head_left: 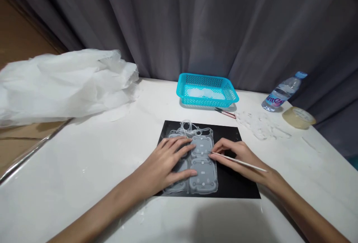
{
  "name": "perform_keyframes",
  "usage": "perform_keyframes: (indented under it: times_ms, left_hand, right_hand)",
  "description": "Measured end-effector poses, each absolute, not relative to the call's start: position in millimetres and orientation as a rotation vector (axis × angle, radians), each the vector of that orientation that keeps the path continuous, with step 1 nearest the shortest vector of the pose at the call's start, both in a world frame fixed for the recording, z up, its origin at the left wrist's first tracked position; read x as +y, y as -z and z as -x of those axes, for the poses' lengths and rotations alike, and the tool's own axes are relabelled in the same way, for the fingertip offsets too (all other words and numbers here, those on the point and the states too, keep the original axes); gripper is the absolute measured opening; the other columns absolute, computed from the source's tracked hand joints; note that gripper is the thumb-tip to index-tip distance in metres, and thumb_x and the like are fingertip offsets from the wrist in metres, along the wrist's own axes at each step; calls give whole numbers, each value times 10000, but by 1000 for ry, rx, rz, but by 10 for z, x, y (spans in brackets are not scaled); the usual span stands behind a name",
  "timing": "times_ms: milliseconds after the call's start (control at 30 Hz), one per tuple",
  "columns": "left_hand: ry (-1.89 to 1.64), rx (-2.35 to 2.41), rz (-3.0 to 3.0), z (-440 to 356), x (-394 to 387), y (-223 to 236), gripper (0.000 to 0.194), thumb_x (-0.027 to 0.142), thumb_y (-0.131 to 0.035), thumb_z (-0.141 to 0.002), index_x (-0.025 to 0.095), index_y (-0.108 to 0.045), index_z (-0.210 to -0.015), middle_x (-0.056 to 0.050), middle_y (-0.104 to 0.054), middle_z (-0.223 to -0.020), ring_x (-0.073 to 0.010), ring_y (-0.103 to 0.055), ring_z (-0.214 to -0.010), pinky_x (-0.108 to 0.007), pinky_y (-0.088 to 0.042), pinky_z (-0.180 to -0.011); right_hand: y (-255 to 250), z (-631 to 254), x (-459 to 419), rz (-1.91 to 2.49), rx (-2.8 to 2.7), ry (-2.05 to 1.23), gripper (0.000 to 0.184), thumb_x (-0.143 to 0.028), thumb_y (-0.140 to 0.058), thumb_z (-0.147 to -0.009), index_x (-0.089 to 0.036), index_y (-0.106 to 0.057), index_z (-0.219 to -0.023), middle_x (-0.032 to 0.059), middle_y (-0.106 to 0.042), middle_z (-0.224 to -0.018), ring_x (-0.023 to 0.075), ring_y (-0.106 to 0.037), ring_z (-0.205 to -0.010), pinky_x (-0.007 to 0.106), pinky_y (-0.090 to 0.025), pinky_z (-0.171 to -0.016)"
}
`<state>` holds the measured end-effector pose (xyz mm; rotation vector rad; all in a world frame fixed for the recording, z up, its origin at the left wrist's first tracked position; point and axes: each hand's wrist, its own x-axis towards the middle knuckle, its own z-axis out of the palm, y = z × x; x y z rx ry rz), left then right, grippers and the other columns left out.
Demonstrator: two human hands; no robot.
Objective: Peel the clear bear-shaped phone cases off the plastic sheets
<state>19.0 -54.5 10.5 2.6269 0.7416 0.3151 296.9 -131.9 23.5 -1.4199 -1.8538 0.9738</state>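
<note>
A translucent moulded sheet (201, 168) with several rounded pads lies on a black mat (237, 183) in front of me. My left hand (165, 163) rests flat on the sheet's left half, fingers stretched out and pressing it down. My right hand (240, 157) pinches a thin white stick (246, 163), its tip touching the sheet's right edge near the middle. Loose strips of the same clear material curl at the sheet's top edge (187, 125).
A turquoise basket (207, 81) with clear scraps stands behind the mat, a pink-handled tool (226, 113) beside it. Clear scraps (260, 125), a tape roll (298, 117) and a water bottle (282, 92) lie at the right. Crumpled white plastic (64, 82) fills the left.
</note>
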Motion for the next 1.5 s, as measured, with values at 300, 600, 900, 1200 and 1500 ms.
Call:
perform_keyframes:
  times_ms: [300,600,900,1200,1500]
  left_hand:
    - [-271,614,-2583,-456,-574,-144,548,533,-575,-1039,221,-536,-1488,-129,-501,-1608,-335,-425,-1502,-504,-351,-1226]
    - [-253,640,-2521,-436,-504,-36,679,600,-592,-1007,278,-429,-1581,-103,-430,-1676,-318,-411,-1533,-499,-364,-1248]
    - [-348,620,-2574,-462,-467,44,638,643,-618,-975,259,-538,-1479,-105,-493,-1635,-309,-476,-1497,-494,-393,-1222]
    - [-336,663,-2546,-474,-471,33,683,676,-619,-959,274,-517,-1502,-89,-506,-1629,-315,-482,-1492,-478,-387,-1219]
    - [-354,668,-2455,-437,-458,59,870,687,-647,-939,263,-327,-1628,-127,-484,-1629,-333,-455,-1499,-481,-382,-1229]
  right_hand:
    - [-71,-2951,-1266,1196,-2011,-777,122,-344,-646,-1036,-257,-729,-1018,38,-725,-1046,213,-664,-1043,366,-513,-959]
    - [15,-2956,-1229,1134,-2063,-765,67,-295,-669,-1028,-238,-702,-1039,27,-735,-1066,201,-635,-1070,365,-501,-973]
    - [22,-2957,-1257,1089,-2192,-569,61,-223,-621,-1049,-218,-646,-993,43,-716,-1027,193,-626,-981,352,-510,-891]
    - [86,-2966,-1257,1023,-2289,-210,54,-240,-632,-1040,-194,-660,-1039,67,-732,-1002,203,-661,-917,347,-549,-837]
    - [151,-2906,-1205,1001,-2447,268,152,-242,-565,-1070,-145,-649,-1152,91,-714,-929,232,-670,-856,366,-576,-784]
